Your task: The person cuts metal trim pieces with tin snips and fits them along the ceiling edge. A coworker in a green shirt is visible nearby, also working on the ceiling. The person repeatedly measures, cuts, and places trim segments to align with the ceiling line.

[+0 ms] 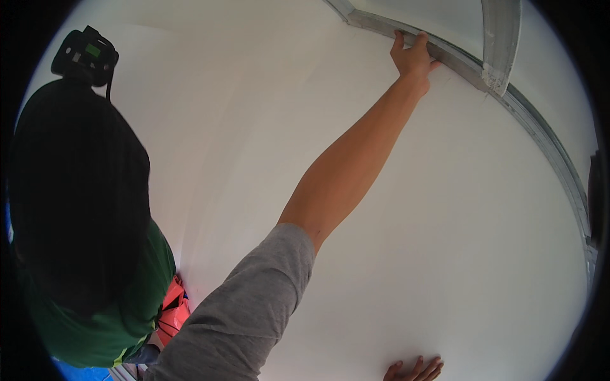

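My left arm, in a grey sleeve, stretches up across a large white panel (394, 254). At its end my left hand (413, 60) is hooked on a grey metal rail (457, 66), its fingers laid over the rail's face and its thumb to the right. What the fingertips do behind the rail's edge is hidden. At the bottom edge my right hand (414, 369) shows only its fingers, spread and lying on the white panel. An upright metal channel (501, 47) meets the rail just right of my left hand.
Close on the left stands a person (82, 203) in black headwear and a green shirt, with a black device (86, 56) on top. A red-orange item (173, 311) is beside them. The rail curves down the right side, near a dark object (595, 200).
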The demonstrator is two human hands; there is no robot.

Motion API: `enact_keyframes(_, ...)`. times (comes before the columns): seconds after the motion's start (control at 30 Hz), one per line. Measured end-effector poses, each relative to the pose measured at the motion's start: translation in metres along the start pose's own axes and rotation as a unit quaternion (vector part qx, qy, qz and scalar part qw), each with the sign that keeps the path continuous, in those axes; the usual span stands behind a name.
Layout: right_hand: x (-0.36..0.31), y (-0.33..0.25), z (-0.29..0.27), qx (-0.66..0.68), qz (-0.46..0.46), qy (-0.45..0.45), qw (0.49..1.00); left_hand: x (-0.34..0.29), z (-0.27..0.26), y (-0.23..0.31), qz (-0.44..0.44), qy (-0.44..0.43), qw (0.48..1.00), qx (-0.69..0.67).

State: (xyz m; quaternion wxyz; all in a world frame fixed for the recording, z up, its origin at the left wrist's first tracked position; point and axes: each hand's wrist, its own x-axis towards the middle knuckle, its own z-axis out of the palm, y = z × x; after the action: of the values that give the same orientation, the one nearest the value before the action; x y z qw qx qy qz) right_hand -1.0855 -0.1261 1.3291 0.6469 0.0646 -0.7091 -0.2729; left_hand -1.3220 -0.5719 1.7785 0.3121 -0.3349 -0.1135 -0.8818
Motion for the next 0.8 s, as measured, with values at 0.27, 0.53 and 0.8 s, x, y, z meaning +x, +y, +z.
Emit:
enact_keyframes(0.27, -0.003, 0.001, 0.009, 0.014, 0.011, -0.004, 1.000, 0.005, 0.000, -0.002, -0.006, -0.001, 1.000, -0.018)
enact_keyframes(0.53, -0.022, 0.009, 0.022, 0.024, 0.059, -0.067, 0.996, 0.012, 0.003, -0.012, -0.015, 0.024, 1.000, -0.001)
enact_keyframes(0.8, -0.017, 0.029, 0.025, -0.041, 0.039, -0.132, 0.990, 0.026, 0.001, -0.022, 0.032, 0.060, 0.998, -0.005)
